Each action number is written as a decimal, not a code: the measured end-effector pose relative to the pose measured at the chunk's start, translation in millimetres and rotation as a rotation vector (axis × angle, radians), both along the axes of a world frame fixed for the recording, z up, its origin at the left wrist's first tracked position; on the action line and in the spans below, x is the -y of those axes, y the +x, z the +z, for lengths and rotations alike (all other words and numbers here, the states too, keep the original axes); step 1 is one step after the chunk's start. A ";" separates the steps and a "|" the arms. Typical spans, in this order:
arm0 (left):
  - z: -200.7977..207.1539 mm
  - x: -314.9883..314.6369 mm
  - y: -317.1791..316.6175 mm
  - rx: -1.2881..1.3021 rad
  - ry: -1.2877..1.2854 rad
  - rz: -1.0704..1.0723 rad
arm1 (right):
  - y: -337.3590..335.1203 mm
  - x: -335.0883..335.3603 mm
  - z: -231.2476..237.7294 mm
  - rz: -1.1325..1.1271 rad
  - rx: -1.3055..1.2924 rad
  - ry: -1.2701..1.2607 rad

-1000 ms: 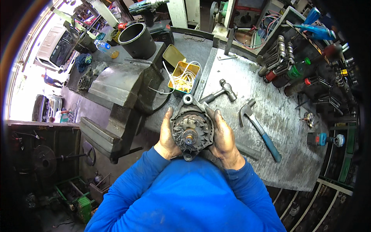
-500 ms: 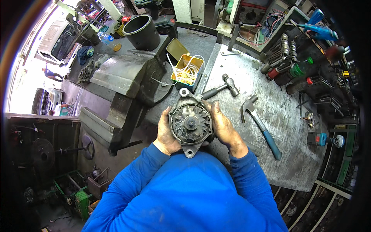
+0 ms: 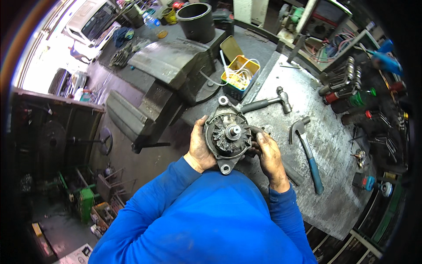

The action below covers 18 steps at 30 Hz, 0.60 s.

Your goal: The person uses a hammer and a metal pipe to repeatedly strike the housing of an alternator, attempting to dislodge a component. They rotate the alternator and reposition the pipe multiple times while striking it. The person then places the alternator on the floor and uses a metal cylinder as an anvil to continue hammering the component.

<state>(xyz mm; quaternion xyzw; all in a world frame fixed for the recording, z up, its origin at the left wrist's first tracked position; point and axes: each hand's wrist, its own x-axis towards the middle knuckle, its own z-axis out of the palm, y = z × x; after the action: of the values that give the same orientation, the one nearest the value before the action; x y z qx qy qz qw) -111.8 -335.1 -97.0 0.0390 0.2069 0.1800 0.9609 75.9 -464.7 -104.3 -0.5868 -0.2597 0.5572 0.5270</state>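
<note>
Alternator (image 3: 227, 136): held up just in front of my body, near the bench's left edge, finned fan and central shaft facing up at me. One mounting ear with a hole points to the far side, the other to the near side, close to my blue shirt (image 3: 211, 220).

Left hand (image 3: 201, 147): closed around the left side of the housing, palm on its flank, thumb up along the rim. Right hand (image 3: 271, 158): at the right edge, fingers curled and darkened, thumb apart from the rim. Cannot tell whether it is clamped on or only steadying.

Bench plate (image 3: 338, 189), to the right: ball-peen hammer (image 3: 269, 102) on the far side, handle end just behind the alternator; claw hammer (image 3: 309, 154) farther right, blue grip toward me; dark bar (image 3: 292, 174) lying near my right wrist.

Far left: bench vise (image 3: 162, 99). Between vise and plate, farther off: open box (image 3: 238, 93), yellow inside, holding white cable. Black bucket (image 3: 196, 27) stands behind the vise.
</note>
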 end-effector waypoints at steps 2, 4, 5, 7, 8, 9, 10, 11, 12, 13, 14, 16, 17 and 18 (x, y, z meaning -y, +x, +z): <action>-1.0 4.8 -7.1 -0.013 -0.034 0.039 | -3.5 -3.3 2.0 0.058 0.209 0.063; -1.6 9.8 -14.9 0.003 -0.067 0.075 | -5.6 -6.3 4.5 0.115 0.235 0.091; -1.8 12.0 -18.8 0.020 -0.079 0.083 | -6.5 -7.4 5.4 0.142 0.250 0.097; -2.5 15.5 -25.2 0.033 -0.097 0.101 | -7.8 -7.2 6.3 0.152 0.185 0.065; -3.0 16.6 -27.9 0.030 -0.100 0.111 | -8.8 -6.9 5.5 0.152 0.157 0.051; -3.3 17.6 -30.2 0.042 -0.107 0.117 | -10.3 -6.4 4.2 0.151 0.129 0.036; -3.4 18.2 -32.8 0.055 -0.133 0.113 | -12.5 -7.1 1.9 0.149 0.071 0.023; -3.4 18.7 -34.6 0.024 -0.086 0.106 | -15.6 -7.7 -0.8 0.102 -0.038 0.013; -2.7 19.2 -37.3 0.030 -0.076 0.103 | -19.7 -9.9 -4.2 0.052 -0.149 0.001; -1.8 19.8 -39.3 0.061 -0.090 0.101 | -24.8 -11.9 -7.4 -0.005 -0.260 -0.017; -0.7 19.1 -41.9 0.102 -0.028 0.061 | -31.1 -16.4 -11.5 -0.049 -0.321 -0.031; 1.3 18.2 -45.7 0.059 -0.030 0.087 | -45.3 -24.1 -17.8 -0.105 -0.438 -0.033; 2.2 17.5 -47.9 0.023 -0.046 0.100 | -52.7 -28.1 -20.1 -0.184 -0.483 -0.114; 2.8 17.3 -50.4 0.007 -0.067 0.149 | -60.2 -29.5 -21.6 -0.166 -0.555 -0.077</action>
<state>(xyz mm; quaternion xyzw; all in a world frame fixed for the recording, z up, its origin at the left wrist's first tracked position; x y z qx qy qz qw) -162.2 -352.4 -94.2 -0.0096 0.2117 0.2440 0.9463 15.7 -435.1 -125.9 -0.4509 -0.0352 0.6607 0.5992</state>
